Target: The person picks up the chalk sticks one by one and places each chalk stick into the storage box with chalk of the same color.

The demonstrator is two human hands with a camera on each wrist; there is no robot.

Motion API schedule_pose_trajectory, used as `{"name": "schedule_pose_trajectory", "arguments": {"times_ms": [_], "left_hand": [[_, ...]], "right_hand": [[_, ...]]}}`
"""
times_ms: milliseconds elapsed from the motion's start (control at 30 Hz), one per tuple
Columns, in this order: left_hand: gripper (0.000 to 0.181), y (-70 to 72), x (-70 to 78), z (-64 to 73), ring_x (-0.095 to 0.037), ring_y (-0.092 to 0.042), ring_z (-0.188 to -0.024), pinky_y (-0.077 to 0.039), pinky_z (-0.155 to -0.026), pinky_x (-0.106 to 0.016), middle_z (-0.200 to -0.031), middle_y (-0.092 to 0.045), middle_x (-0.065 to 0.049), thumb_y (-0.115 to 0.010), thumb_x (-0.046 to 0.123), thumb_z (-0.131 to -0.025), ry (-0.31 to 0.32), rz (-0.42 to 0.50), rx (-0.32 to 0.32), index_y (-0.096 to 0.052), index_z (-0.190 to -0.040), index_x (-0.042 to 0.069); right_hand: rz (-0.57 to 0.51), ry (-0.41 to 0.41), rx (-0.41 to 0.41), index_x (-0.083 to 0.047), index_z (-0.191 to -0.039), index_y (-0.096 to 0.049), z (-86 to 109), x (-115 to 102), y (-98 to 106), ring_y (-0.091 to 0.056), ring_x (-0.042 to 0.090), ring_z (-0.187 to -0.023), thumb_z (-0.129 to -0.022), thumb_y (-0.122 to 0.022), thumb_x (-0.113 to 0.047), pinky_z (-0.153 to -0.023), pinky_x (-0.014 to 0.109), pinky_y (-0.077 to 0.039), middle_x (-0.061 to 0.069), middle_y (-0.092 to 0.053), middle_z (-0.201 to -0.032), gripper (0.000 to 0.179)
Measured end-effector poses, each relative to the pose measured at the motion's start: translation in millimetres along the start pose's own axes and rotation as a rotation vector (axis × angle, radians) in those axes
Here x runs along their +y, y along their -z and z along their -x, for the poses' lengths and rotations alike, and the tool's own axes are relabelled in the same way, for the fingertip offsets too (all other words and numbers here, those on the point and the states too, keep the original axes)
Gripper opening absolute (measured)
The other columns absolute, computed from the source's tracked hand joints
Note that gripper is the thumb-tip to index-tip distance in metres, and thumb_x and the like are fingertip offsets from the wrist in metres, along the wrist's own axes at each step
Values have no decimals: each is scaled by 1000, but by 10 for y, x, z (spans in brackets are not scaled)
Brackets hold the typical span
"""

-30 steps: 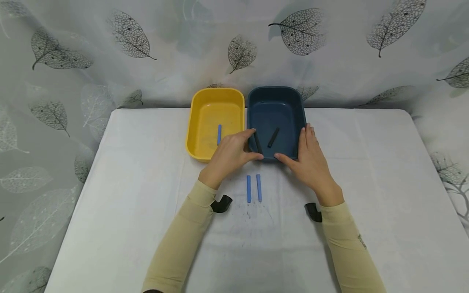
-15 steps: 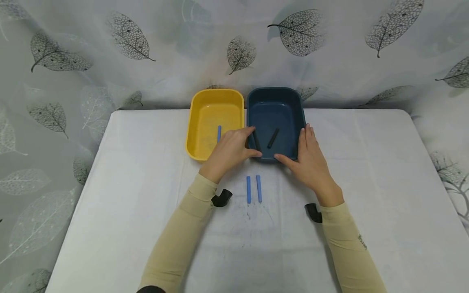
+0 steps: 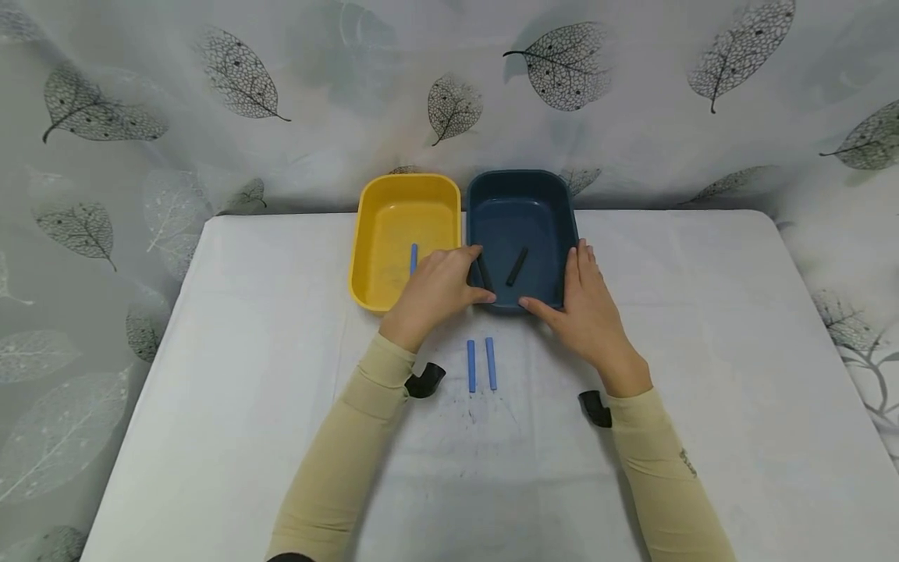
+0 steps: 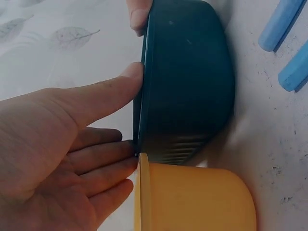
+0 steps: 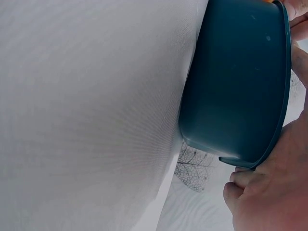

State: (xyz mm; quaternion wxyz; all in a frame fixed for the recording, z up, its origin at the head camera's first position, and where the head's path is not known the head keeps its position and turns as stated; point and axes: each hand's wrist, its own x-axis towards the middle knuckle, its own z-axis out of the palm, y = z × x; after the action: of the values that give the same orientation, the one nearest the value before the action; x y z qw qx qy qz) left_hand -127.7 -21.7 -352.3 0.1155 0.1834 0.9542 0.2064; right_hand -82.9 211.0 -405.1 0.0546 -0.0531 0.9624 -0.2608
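Steadying the blue tub (image 3: 523,222) looks to be the step in hand, perhaps squaring it up with the yellow tub (image 3: 393,226) just to its left. We have a hand at each near corner of it: our left hand (image 3: 438,285) spans the left corner and our right hand (image 3: 590,316) the right, thumbs at the near rim, fingers at the sides. Neither hand is clenched; the fingers lie loosely spread against the tub, and how hard they press we cannot tell. So the blue tub sits between our two hands, on the table (image 3: 281,351). Two black sticks (image 3: 517,266) lie inside it, one by its left wall, and two blue sticks (image 3: 471,366) lie in front of it. As we judge it, shifting the tub calls for even pressure from both sides, with its near wall held clear of those blue sticks.
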Motion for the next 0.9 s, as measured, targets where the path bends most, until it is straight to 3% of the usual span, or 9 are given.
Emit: {"name": "schedule_pose_trajectory", "arguments": {"times_ms": [600,900], "left_hand": [[82,-29,-25,17,-28,-58,-135,-48,-112,-41,-152,-54,-13,-83,39,-85,-17,22,14,-48,-151,5],[74,-108,-38,118,-26,-53,-140,-45,-116,-39,-152,-55,-13,-79,37,-89,-82,20,98,-51,-149,3]], "right_hand": [[5,-4,-1,6,-159,4,-19,20,-27,8,40,-159,-94,-55,-69,-127,60,-10,22,15,-169,116],[4,-14,-9,6,-159,5,5,14,-12,9,39,-159,-94,-56,-68,-127,60,-9,21,16,-169,116]]}}
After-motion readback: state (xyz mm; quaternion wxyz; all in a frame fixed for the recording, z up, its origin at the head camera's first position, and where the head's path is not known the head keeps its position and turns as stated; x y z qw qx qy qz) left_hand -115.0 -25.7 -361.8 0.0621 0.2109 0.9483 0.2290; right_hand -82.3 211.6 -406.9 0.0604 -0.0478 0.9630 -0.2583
